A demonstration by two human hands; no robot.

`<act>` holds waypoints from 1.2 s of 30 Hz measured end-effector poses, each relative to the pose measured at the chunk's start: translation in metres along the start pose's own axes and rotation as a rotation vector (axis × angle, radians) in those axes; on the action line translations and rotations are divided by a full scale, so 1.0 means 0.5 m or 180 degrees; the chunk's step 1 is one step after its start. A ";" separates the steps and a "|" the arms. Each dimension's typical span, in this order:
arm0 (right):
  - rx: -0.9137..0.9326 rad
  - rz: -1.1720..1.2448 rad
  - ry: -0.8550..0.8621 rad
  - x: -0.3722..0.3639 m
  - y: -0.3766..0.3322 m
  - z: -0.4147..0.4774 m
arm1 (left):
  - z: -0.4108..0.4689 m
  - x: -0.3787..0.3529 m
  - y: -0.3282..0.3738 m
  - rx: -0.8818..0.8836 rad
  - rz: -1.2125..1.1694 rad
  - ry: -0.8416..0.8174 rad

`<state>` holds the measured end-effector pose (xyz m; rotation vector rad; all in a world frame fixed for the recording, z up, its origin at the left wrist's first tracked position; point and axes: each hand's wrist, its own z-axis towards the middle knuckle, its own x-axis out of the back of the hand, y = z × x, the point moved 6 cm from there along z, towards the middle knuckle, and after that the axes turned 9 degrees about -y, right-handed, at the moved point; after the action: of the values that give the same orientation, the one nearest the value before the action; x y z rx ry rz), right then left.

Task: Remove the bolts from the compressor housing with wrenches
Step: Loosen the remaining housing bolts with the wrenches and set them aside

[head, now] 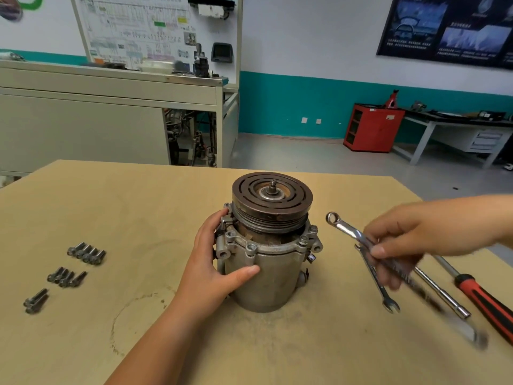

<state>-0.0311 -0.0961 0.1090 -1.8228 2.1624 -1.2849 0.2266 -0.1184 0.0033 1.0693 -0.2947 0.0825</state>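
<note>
Here's the grey cast-metal compressor housing [266,279] upright mid tan wooden surface [111,218], left hand [219,262] fingers [221,218] curled round it; right hand [416,234] fingers [380,250] pinch a shiny steel ring wrench [344,226] beside it. If the wrench slips off a flange bolt [304,240], the housing could topple!

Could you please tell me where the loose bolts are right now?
In the head view, the loose bolts lie in three clusters on the table, left of the compressor that the left hand holds.
</note>
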 end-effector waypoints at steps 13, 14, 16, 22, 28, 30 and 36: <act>0.1258 0.3278 0.0472 -0.155 -0.116 0.054 | 0.000 -0.001 -0.002 -0.0059 0.0016 -0.0003; 0.1230 0.3255 0.0485 -0.155 -0.116 0.057 | 0.000 -0.001 -0.003 -0.0054 0.0010 -0.0006; 0.1169 0.3196 0.0475 -0.155 -0.112 0.062 | 0.000 -0.001 -0.002 -0.0042 -0.0001 0.0001; 0.0734 0.2403 0.0173 -0.136 -0.088 0.059 | -0.003 0.000 -0.003 0.0006 -0.0034 -0.0022; -0.0213 -0.0699 0.0402 0.010 -0.047 0.026 | -0.002 0.000 -0.003 0.0001 -0.0029 -0.0024; -0.0086 -0.1438 0.0936 0.055 -0.057 0.026 | -0.002 0.001 -0.003 0.0004 -0.0027 -0.0019; 0.0020 -0.0967 0.0788 0.074 -0.030 0.006 | -0.003 0.000 -0.002 0.0003 -0.0060 -0.0039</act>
<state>-0.0290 -0.1280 0.1333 -2.1588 2.0401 -1.6547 0.2269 -0.1179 0.0017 1.0736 -0.2956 0.0592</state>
